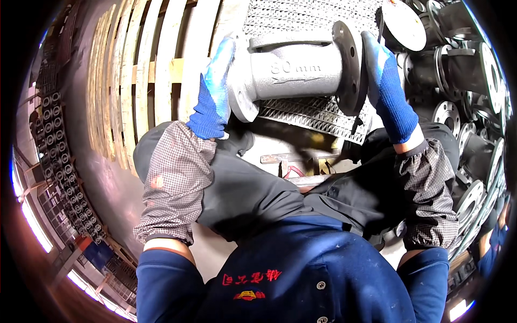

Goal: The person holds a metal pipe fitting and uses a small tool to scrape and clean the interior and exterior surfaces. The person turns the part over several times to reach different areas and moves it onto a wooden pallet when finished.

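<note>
Between my two gloved hands lies a grey cast-metal flanged pipe body (299, 70), with a round flange at each end and raised marks and an arrow on its side. My left hand (218, 81), in a blue and white glove, presses on the outer face of the left flange. My right hand (385, 81), gloved alike, bears flat on the outer face of the right flange. The fingers of both hands are partly hidden at the flanges. Beneath the pipe body is a patterned metal grate (301, 116), which extends behind it too.
A slatted wooden pallet (145, 64) lies to the left. More flanged metal castings (468, 70) are piled on the right, and a pale round disc (404, 24) is at the back right. Below the grate, between my knees, sits a metal bar (274, 159). Stacked parts (64, 156) line the far left.
</note>
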Demonstrator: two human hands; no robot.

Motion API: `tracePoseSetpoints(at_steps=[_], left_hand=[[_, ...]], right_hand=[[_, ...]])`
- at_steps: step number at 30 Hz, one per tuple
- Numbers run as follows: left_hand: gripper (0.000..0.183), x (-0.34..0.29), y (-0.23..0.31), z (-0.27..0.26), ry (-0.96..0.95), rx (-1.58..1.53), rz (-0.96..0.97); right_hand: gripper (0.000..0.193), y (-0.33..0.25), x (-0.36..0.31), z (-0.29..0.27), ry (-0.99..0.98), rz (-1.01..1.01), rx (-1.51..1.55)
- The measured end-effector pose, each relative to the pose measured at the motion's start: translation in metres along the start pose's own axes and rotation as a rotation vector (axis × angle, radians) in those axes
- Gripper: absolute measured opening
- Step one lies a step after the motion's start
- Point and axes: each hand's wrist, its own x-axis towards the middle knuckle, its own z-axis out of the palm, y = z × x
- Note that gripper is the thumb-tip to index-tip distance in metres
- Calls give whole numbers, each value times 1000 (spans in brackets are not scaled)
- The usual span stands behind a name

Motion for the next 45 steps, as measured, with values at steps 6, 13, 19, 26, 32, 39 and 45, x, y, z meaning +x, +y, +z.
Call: tracePoseSetpoints(at_steps=[6,13,19,26,32,39,45], left_hand=[[47,0,2,2,17,8,42],[47,-1,3,0,46,-11,-42],[49,1,-4,-10,39,175,71],[48,8,-28,-19,70,-92,50],[52,-15,-39,-3,71,-12,52],[42,-26,-43,11,162,-267,-105],[49,-20,-43,14,81,-286,-36]], right_hand=[[37,11,-1,3,115,-203,64],[41,12,-4,6,178,-171,-8],[42,11,-8,3,139,-58,100],[36,25,-9,-4,184,-262,-173],[36,18,0,-8,196,-173,-125],[34,22,8,-14,229,-166,-208],[39,31,19,-14,271,-197,-175]])
